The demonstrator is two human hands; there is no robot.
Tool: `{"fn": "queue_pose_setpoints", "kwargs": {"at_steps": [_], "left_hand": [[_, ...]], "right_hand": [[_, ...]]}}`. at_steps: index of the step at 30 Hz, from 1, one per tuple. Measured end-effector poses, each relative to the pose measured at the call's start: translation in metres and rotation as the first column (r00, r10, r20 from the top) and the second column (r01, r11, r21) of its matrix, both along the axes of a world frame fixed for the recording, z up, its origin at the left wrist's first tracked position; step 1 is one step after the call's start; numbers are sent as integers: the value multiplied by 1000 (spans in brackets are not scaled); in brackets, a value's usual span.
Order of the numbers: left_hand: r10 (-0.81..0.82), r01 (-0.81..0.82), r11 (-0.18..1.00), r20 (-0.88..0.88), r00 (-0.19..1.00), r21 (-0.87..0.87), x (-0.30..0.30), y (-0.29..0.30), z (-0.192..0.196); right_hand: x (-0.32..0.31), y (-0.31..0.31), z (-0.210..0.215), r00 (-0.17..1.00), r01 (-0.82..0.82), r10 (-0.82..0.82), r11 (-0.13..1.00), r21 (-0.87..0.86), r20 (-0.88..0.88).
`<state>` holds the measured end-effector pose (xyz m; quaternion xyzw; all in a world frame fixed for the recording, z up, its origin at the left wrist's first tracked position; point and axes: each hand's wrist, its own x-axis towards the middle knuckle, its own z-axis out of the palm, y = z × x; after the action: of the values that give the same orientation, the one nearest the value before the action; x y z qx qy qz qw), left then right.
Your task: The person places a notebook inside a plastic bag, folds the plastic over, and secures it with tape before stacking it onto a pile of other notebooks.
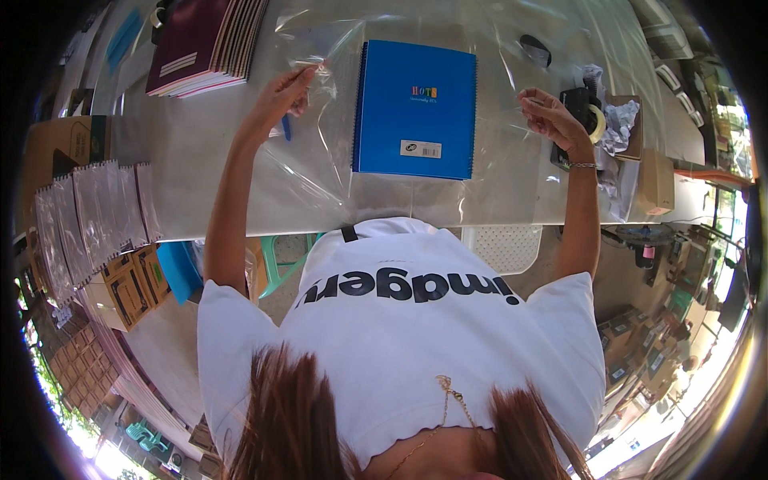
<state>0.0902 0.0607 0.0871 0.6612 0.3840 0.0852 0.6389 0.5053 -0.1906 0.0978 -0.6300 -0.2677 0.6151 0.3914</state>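
A blue spiral-bound notebook (414, 108) lies flat on the table, with a small white label near its lower edge. Clear plastic sheet (328, 152) stretches around it, showing as glare and creases; where its edges run is hard to make out. To the notebook's left, my left hand (290, 94) is raised with thumb and fingers pinched on the plastic. My right hand (554, 120) is apart from the notebook on its right, fingers curled in a pinch, seemingly on the same sheet, whose edge there is faint. Under my left hand shows a slim blue tool (286, 127), partly covered.
Maroon notebooks (192, 44) are stacked at the back left. Beyond my right hand sit a tape roll (596, 123), a cardboard box with crumpled plastic (622, 128) and a small carton (656, 182). A dark oval object (535, 50) lies farther back. Spiral-bound pads (96, 208) stand at far left.
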Motion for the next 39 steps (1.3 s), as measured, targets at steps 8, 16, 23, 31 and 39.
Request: {"fn": "queue_pose_setpoints", "kwargs": {"at_steps": [8, 16, 23, 31, 39], "left_hand": [[-109, 124, 981, -104, 989, 149, 29, -6, 6], [-62, 71, 981, -51, 997, 178, 72, -31, -1], [3, 0, 929, -6, 1000, 369, 123, -74, -26], [131, -55, 889, -139, 982, 454, 151, -106, -51], [-65, 161, 868, -215, 975, 470, 152, -88, -54]], "right_hand": [[-36, 22, 8, 992, -73, 82, 993, 94, -92], [-85, 46, -18, 998, 19, -8, 985, 174, -62], [-118, 66, -45, 990, 125, -114, 982, 141, -86], [-149, 77, -54, 959, 274, -280, 957, 99, 49], [-170, 78, -63, 897, 397, -422, 901, 176, 135]]}}
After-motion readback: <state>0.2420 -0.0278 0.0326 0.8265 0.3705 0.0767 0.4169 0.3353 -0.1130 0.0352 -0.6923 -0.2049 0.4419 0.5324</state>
